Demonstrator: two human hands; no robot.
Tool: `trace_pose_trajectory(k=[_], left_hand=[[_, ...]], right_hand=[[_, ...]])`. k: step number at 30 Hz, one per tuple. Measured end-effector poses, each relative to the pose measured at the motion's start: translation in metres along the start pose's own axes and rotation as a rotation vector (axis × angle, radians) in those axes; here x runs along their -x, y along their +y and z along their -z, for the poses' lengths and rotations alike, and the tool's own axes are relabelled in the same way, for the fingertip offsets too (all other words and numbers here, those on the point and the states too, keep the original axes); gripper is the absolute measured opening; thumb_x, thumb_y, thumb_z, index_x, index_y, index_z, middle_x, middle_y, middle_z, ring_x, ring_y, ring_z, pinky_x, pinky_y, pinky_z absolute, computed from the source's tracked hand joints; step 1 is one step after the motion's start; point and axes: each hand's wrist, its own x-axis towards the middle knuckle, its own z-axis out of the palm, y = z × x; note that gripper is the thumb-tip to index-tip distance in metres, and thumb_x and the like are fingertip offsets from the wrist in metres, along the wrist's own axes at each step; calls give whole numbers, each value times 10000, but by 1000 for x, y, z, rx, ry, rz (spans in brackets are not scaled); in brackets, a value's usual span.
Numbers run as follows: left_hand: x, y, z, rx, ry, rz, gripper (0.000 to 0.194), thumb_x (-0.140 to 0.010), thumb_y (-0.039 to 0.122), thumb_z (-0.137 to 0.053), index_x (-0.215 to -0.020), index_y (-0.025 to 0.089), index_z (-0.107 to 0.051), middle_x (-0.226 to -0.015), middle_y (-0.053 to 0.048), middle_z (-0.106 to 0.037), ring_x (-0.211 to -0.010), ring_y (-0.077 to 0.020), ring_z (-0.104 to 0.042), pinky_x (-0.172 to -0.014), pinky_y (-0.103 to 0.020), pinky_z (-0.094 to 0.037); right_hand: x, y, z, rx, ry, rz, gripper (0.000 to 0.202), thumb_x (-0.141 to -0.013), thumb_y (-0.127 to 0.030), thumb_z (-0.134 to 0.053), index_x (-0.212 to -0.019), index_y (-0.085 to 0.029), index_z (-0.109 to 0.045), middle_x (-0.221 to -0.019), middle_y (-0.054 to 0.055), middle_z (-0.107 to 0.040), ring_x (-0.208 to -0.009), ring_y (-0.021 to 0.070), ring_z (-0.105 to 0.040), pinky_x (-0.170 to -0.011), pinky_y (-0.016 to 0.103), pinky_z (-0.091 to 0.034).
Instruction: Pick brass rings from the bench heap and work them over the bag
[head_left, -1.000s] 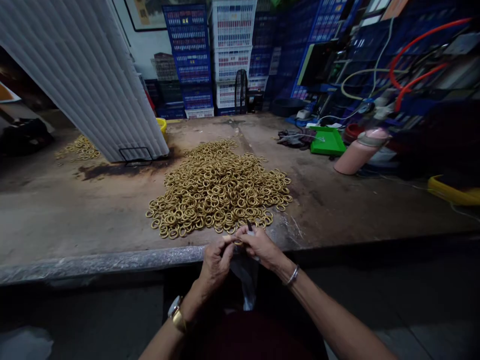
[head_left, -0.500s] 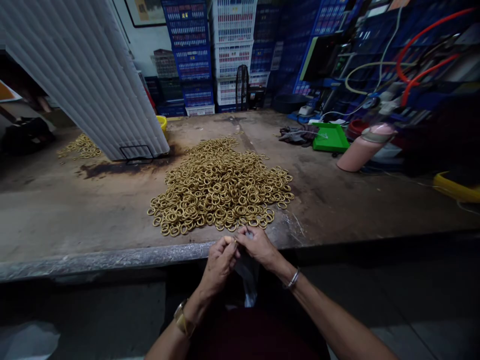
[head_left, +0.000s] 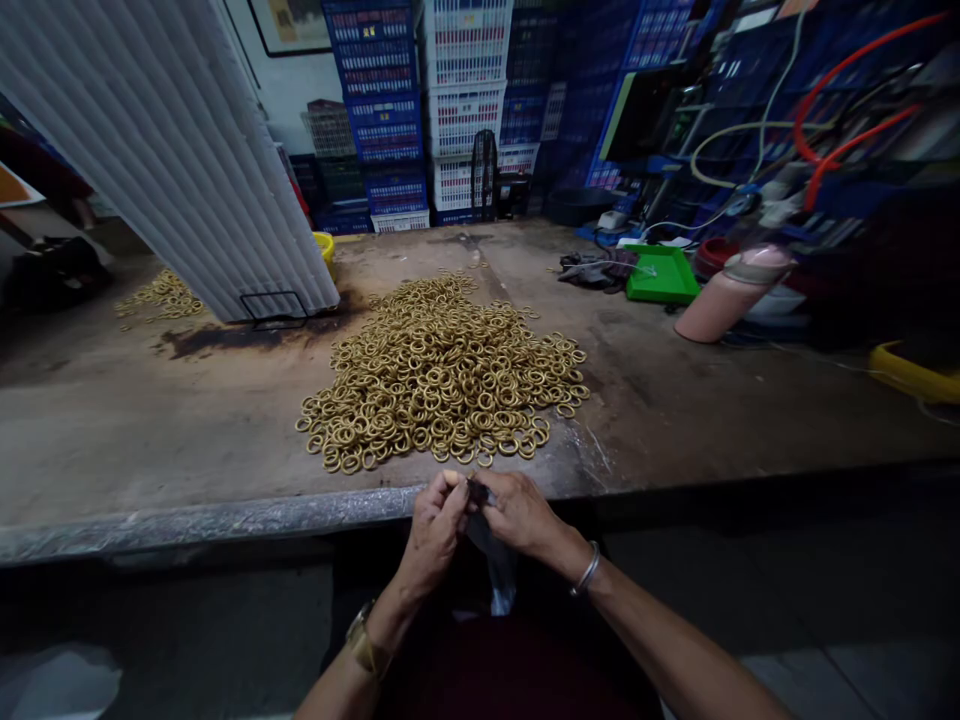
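A big heap of gold-coloured metal rings (head_left: 450,370) lies on the worktable in front of me. My left hand (head_left: 435,530), with a watch on its wrist, is closed at the table's near edge. A gold glint shows at its fingertips, apparently one ring mostly hidden by the fingers. Touching it from the right, my right hand (head_left: 521,515) has its fingers closed round something small and dark that I cannot make out. A bracelet circles that wrist. Pale, see-through plastic (head_left: 501,570) hangs below the two hands.
A tall ribbed white panel (head_left: 187,150) leans over the table (head_left: 187,420) at left in a black wire stand, with more rings behind it. At right are a green tray (head_left: 660,275), a pink bottle (head_left: 731,295) and hoses. Stacked crates (head_left: 382,110) line the back.
My right hand has turned and dropped slightly, with its fingers now curled over a dark thing beside the left fingertips. The left hand has barely moved. The heap looks the same.
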Motion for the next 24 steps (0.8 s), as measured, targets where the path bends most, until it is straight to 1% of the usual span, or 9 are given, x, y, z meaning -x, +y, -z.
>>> trace_pose_trajectory(k=[3,6,9,11,14,16,18,20,24], left_hand=[[-1,-1,1,-52,16,-25,300,-784,447,-498,-691,163,-478,-516,70,-364,-418,-45,-256,-409,-178,-212],[0,-2,3,-101,25,-65,295,-783,440,-503,-684,162,-483,-543,58,-400,-436,-50,-284,-421,-183,-229],[7,2,2,-115,8,-67,308,-782,440,-508,-658,159,-479,-541,52,-414,-441,-50,-307,-420,-181,-233],[13,7,1,-63,-39,-11,301,-778,437,-518,-671,158,-485,-524,55,-414,-425,-44,-299,-405,-175,-217],[19,13,-3,110,-93,104,278,-756,432,-553,-715,165,-484,-562,46,-476,-396,-29,-276,-382,-168,-187],[18,13,-4,220,-83,160,285,-750,438,-557,-714,166,-481,-584,40,-495,-391,-24,-272,-375,-163,-184],[14,10,-3,280,-62,183,300,-752,446,-550,-705,156,-493,-574,39,-479,-401,-26,-289,-374,-156,-191],[10,6,-2,308,-42,178,302,-753,441,-549,-712,145,-509,-605,25,-496,-416,-28,-319,-369,-155,-202],[8,4,0,349,-31,154,254,-763,388,-547,-718,145,-484,-714,-7,-559,-406,-23,-352,-356,-160,-229]], right_hand=[[-1,-3,0,75,-28,-14,157,-700,-125,-439,-780,-181,-562,-686,30,-620,-618,131,-522,-562,226,-261],[-2,-5,1,97,-70,-20,160,-714,-135,-433,-792,-179,-565,-699,33,-625,-624,131,-524,-560,227,-254],[-4,0,3,111,-96,-45,169,-738,-159,-430,-817,-185,-577,-716,35,-631,-649,136,-536,-558,225,-260],[-6,7,6,147,-61,-97,187,-756,-173,-426,-859,-188,-581,-744,40,-638,-674,142,-547,-568,226,-270],[-9,18,12,204,52,-184,195,-784,-193,-420,-898,-182,-577,-777,51,-641,-700,150,-559,-590,230,-289],[-12,22,16,227,141,-209,201,-805,-218,-415,-931,-180,-567,-787,52,-641,-711,155,-565,-608,233,-302],[-16,23,20,255,210,-224,211,-818,-247,-418,-967,-186,-555,-805,53,-643,-725,164,-572,-619,240,-311],[-19,22,21,284,231,-226,208,-822,-272,-429,-974,-198,-552,-835,54,-645,-752,173,-577,-622,245,-314],[-25,18,16,327,177,-222,181,-817,-280,-452,-948,-219,-561,-887,56,-645,-800,180,-577,-629,252,-313]])
